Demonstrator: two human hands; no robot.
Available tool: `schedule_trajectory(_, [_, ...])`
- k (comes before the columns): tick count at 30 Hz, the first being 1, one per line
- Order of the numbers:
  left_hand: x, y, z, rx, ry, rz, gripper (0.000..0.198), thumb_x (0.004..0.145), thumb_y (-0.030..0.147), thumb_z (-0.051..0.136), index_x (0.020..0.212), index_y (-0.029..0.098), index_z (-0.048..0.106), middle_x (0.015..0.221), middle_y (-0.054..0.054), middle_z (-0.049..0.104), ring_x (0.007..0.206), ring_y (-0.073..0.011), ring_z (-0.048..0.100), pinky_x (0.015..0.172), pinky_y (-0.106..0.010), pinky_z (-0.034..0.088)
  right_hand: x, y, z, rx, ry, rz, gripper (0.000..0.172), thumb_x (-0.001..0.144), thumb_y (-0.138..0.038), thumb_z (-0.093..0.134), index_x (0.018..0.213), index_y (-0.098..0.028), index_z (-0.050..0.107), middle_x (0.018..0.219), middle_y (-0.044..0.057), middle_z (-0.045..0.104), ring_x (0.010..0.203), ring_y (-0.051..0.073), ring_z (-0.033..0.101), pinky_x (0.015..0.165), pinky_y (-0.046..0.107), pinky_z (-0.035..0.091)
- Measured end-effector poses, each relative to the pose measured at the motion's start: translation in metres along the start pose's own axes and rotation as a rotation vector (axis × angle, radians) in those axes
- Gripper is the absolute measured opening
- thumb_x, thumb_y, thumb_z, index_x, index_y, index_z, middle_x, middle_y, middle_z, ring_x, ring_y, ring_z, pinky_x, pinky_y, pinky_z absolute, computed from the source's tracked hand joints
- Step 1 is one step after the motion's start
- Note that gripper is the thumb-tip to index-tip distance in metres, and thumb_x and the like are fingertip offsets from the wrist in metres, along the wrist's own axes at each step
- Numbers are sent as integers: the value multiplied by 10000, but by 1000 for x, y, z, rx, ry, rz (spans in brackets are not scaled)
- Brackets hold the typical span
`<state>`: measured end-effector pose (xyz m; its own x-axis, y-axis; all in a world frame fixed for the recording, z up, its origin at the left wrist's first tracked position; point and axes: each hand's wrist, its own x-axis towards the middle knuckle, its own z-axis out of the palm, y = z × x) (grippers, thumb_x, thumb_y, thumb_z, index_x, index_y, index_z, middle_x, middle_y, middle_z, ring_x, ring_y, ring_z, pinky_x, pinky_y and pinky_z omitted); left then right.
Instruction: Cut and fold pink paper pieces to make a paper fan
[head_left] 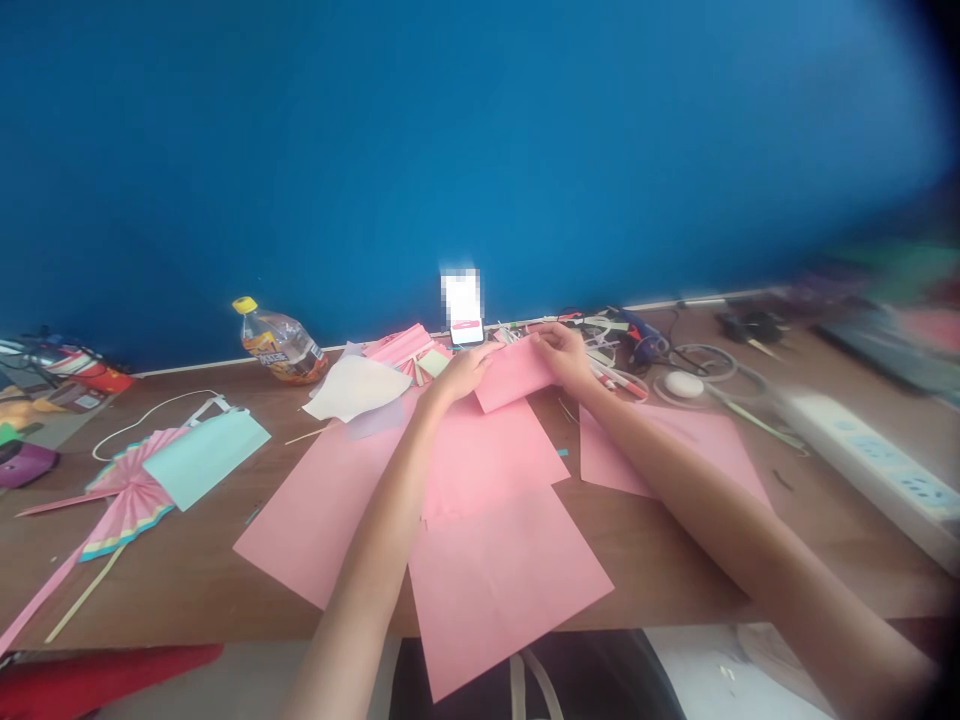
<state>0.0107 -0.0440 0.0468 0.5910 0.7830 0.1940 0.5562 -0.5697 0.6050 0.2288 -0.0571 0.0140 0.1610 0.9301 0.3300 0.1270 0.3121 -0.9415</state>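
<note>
Both arms reach toward the back of the brown desk. My left hand [466, 372] grips the left edge of a small pink paper piece [516, 374]. At its right end, my right hand [562, 352] pinches the same piece by its upper edge. Large pink sheets [502, 590] lie overlapped beneath and in front of the hands, one hanging over the desk's front edge. Another pink sheet [697, 450] lies under my right forearm. A lit phone [465, 310] stands upright against the blue wall, behind the held paper.
A tipped bottle [281, 345] and white paper [356, 388] are at back left. A pink paper fan [139, 490] and light blue paper [206, 455] lie left. Cables, tools and a power strip [870, 460] occupy the right.
</note>
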Motion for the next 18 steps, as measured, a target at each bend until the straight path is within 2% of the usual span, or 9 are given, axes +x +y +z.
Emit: schedule_trajectory(18, [-1, -3, -1, -12, 0, -3, 438, 937, 303, 363, 1355, 278, 487, 1382, -37, 539, 1249, -218, 518, 1061, -351, 382, 1, 2, 2, 2, -25, 4, 320, 752, -483, 615, 915, -207, 631, 750, 22, 656, 630, 158, 538, 536, 269, 384])
